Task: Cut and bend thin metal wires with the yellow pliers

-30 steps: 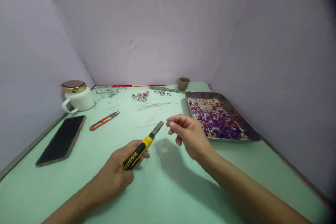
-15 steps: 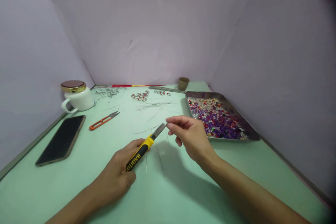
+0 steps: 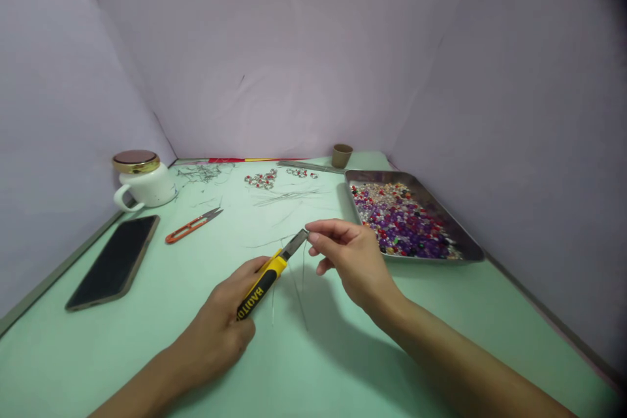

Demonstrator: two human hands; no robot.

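Observation:
My left hand (image 3: 218,326) is wrapped round the yellow and black cutter (image 3: 262,284), whose metal blade points up and to the right. At the blade's tip, the thumb and forefinger of my right hand (image 3: 350,255) pinch something too small to make out, close to or touching the metal. Thin wires (image 3: 298,297) hang or lie below the blade, between my two hands. Farther back, more loose wires (image 3: 287,196) lie on the green table (image 3: 274,372), with small groups of red and silver beaded pieces (image 3: 262,179) behind them.
A metal tray (image 3: 431,199) of mixed beads (image 3: 406,222) is at the right. On the left are a phone (image 3: 115,261), orange snips (image 3: 193,225), a lidded white mug (image 3: 149,188) and tangled wire (image 3: 203,173). A small brown cup (image 3: 341,155) stands at the back.
My right hand has shifted slightly left and its fingertips have come closer to the blade's tip. A thin wire now shows hanging below them. My left hand has barely moved.

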